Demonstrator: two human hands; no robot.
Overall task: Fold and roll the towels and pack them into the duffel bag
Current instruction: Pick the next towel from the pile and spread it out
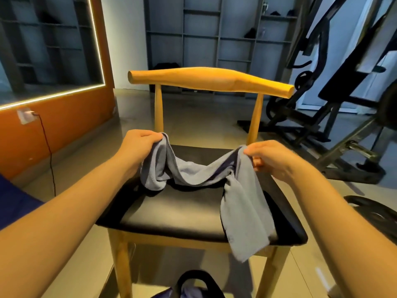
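Head view: grey towel (193, 173) held up over the chair (182, 211), stretched between both hands and sagging in the middle down to the seat. Left hand (139, 145) grips one bunched end above the seat's back-left part, fingers curled round the cloth. Right hand (270, 158) pinches the towel above the seat's back-right part, thumb and fingers clamped on the fabric. From the right hand a long loose tail hangs down across the seat and over its front edge. The towel is plain grey, soft, crumpled, not folded flat, with a darker band showing in the folds near the right hand. The chair has a black padded seat, light wooden legs and a curved wooden backrest (210, 81). In front of the chair, at the bottom edge, the duffel bag (199, 284) shows only a black handle loop and some blue-grey fabric. The chair stands on a glossy tiled floor (193, 123). Behind the chair is grey open shelving (214, 39). Left of the chair is an orange wall (64, 125) with a light-edged mirror (43, 50), a socket (26, 116) and a black cable (50, 160) hanging from it. Right of the chair is a black gym machine (322, 82), and a weight plate (376, 211) lies on the floor.
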